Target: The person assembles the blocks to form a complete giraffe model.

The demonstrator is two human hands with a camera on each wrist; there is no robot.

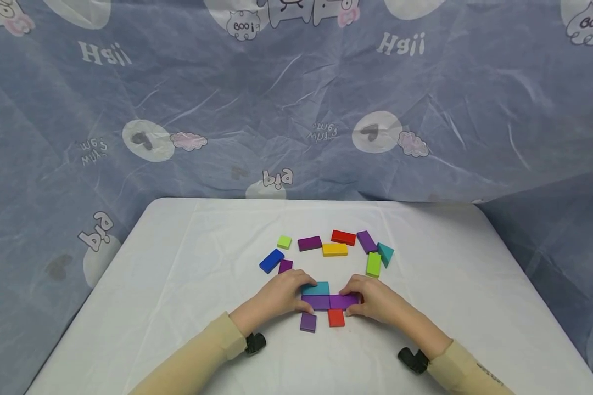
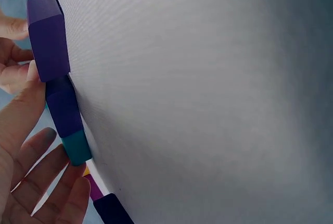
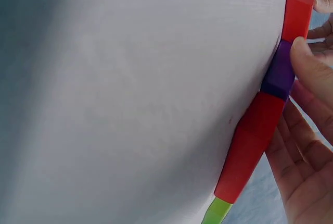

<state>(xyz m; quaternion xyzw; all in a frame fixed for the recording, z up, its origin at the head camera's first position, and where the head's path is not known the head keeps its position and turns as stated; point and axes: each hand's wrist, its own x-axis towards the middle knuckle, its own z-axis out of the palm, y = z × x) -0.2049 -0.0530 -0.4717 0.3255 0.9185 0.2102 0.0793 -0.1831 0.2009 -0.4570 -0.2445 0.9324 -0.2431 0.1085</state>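
Two purple blocks lie end to end in a row, the left one (image 1: pixel 315 303) under a teal block (image 1: pixel 319 288) that sits along its far side. My left hand (image 1: pixel 285 292) spans both at their left end, thumb at the purple block's near side and fingers on the teal one. At the other end, my right hand (image 1: pixel 375 299) pinches the right purple block (image 1: pixel 342 302) between thumb and fingers. Touching the row's near side is a red block (image 1: pixel 336 317). Another purple block (image 1: pixel 308 322) stands near the left thumb; in the left wrist view it looms largest.
Beyond the hands lie loose blocks: blue (image 1: pixel 272 261), small lime (image 1: pixel 284 242), dark purple (image 1: pixel 309 243), yellow (image 1: pixel 335 250), red (image 1: pixel 343 237), purple (image 1: pixel 367 242), a teal triangle (image 1: pixel 385 253) and lime (image 1: pixel 373 264). A magenta block (image 1: pixel 285 266) lies just past the left hand. White cloth covers the table (image 1: pixel 202 263).
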